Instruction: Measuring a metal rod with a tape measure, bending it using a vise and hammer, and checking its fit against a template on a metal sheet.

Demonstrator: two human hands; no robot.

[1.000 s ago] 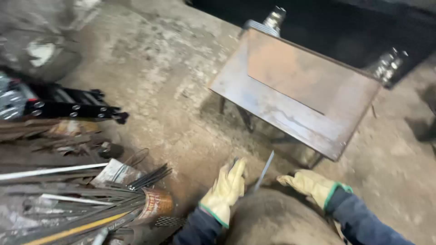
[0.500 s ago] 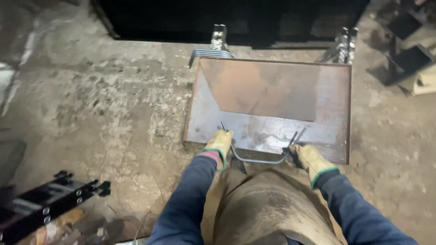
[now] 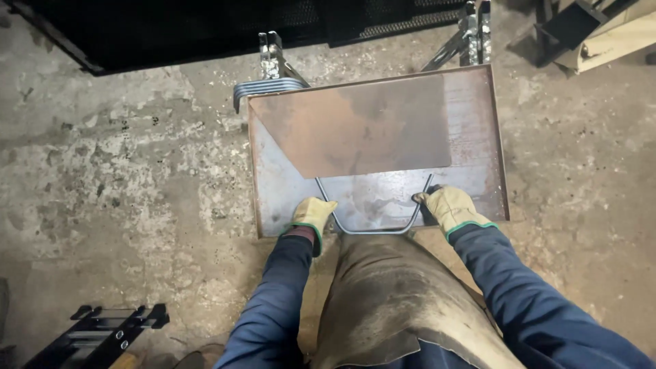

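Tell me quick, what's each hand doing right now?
Left hand: gloved, closed on the left leg of the bent rod, on the steel plate.
Right hand: gloved, closed on the rod's right leg.

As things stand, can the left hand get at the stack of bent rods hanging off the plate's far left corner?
Probably yes. The left hand grips the bent rod at the steel plate's near edge; the stacked rods lie straight ahead past the far corner, nothing between, though it must let go first.

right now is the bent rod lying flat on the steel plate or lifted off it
Cannot tell for sure. The bent rod runs across the steel plate, gripped by the left hand and right hand.
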